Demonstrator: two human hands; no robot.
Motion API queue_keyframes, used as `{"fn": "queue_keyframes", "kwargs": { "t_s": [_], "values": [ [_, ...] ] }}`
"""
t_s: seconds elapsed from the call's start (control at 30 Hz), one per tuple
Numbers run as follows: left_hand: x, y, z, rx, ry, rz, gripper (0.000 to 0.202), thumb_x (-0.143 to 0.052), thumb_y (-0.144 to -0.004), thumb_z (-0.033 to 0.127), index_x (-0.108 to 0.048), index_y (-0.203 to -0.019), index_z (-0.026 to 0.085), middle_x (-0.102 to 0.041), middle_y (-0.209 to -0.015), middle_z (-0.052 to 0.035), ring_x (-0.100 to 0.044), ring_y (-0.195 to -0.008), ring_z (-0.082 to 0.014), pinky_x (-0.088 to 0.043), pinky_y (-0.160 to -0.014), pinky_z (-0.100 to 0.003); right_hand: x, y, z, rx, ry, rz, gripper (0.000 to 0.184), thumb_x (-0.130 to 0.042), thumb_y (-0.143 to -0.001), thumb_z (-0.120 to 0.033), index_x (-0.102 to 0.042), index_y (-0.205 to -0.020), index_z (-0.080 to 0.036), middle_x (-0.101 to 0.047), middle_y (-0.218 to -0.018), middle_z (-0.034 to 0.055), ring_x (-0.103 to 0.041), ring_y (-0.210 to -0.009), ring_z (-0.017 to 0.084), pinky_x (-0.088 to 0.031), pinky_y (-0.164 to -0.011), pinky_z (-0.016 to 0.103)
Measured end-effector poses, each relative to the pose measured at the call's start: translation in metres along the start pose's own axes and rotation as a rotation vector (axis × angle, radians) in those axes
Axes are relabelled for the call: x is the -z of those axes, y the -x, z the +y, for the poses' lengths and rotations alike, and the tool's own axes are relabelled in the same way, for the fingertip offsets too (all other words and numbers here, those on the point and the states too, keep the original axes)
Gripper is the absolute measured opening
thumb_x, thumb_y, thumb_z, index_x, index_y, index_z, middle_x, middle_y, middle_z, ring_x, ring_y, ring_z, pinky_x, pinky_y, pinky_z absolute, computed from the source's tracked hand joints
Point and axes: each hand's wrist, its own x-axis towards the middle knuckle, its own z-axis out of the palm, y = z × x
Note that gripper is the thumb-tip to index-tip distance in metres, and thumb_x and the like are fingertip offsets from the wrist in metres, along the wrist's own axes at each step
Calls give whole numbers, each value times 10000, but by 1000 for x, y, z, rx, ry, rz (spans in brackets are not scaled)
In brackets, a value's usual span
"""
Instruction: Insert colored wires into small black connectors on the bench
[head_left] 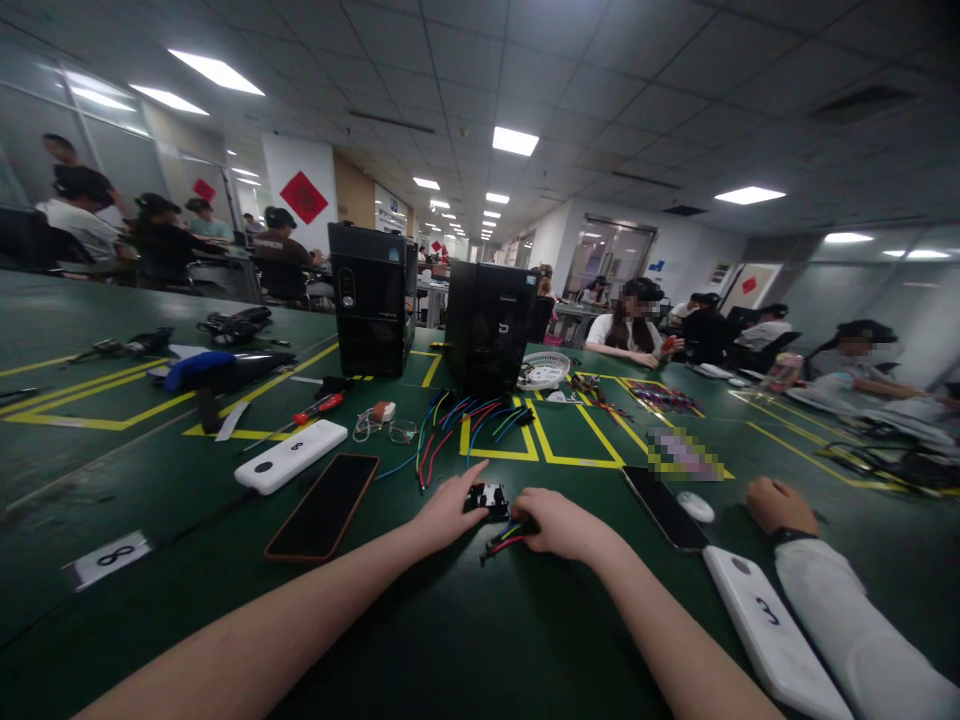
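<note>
My left hand (450, 512) rests at the left side of a small black-and-white component (493, 498) on the green table. Its thumb lies along the near edge and its index finger stretches out beyond; the other fingers are mostly hidden. Close by on the right, my right hand (555, 522) is closed on a short bundle of coloured wires (506, 543), red, green and blue with dark ends. The wires stick out to the left beneath its curled fingers. Just beyond my hands lie several loose coloured wires (442, 440).
Two black computer cases (369, 310) (487, 325) stand ahead. To the left are a phone (324, 508), a white power bank (291, 457) and a red screwdriver (318, 408). Another phone (664, 507), a white mouse (695, 507) and a co-worker's arm (825, 590) are at right.
</note>
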Motion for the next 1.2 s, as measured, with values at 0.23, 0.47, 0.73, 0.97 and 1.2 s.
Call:
{"fn": "queue_keyframes", "kwargs": {
  "t_s": [0.23, 0.47, 0.73, 0.97, 1.2],
  "values": [
    [0, 0, 1, -31, -15, -1, 664, -581, -754, 216, -286, -1348, 241, -581, -1149, -59, -512, -1081, -238, -352, -956, -379, -30, -9, -31, -73, 285, 44, 261, -535, -643, -45, -618, -875, -133, -627, -856, 118, -574, -763, 210, -409, -664, 288],
    [-2, -1, -3, -25, -14, 0, 666, -593, -741, 216, -302, -1340, 240, -579, -1140, -69, -509, -1084, -233, -343, -960, -386, -33, -8, -33, -148, 273, 11, 313, -469, -685, -25, -588, -957, -123, -593, -983, 143, -557, -880, 237, -426, -712, 316],
    [-2, -1, -4, -22, 27, 28, 670, -607, -731, 186, -318, -1334, 227, -570, -1154, -74, -490, -1106, -229, -332, -979, -377, -19, -5, -31, -74, 27, 33, 230, -444, -752, -104, -548, -952, -148, -609, -943, 108, -554, -852, 196, -390, -717, 277],
    [0, 1, -2, -92, 88, -26, 720, -631, -733, 238, -274, -1358, 257, -511, -1247, -76, -459, -1152, -244, -335, -990, -396, -8, -11, -19, -56, -56, 150, 322, -387, -831, -182, -471, -1141, -190, -616, -1019, 72, -564, -900, 166, -370, -739, 240],
    [2, 3, 2, -145, 100, -41, 781, -638, -716, 261, -225, -1378, 229, -333, -1398, -87, -328, -1267, -247, -248, -1063, -401, -14, -13, -10, -250, 59, 37, 335, -540, -758, -384, -547, -1032, -189, -641, -949, 86, -595, -876, 209, -397, -709, 258]
  ]
}}
